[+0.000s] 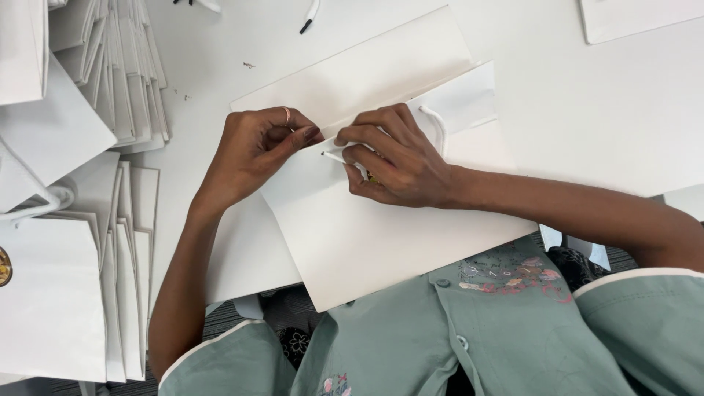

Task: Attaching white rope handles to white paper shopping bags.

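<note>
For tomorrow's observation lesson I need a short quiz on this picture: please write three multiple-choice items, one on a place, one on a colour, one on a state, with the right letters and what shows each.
1. Where do the stacked flat white paper bags lie?
A. At the picture's left
B. On the person's lap
C. At the far right corner

2. What colour is the thin cord at the flat white paper bag under the hands?
A. Red
B. White
C. Black

3. How does the right hand hold the cord's tip?
A. Open palm, flat
B. Pinched in fingers
C. Not touching it

Answers:
1 A, the stack fills the left edge of the white table.
2 B, the cord loop matches the bag.
3 B, the fingers close on the tip, pointing toward the left hand, which presses the bag's edge.
</note>
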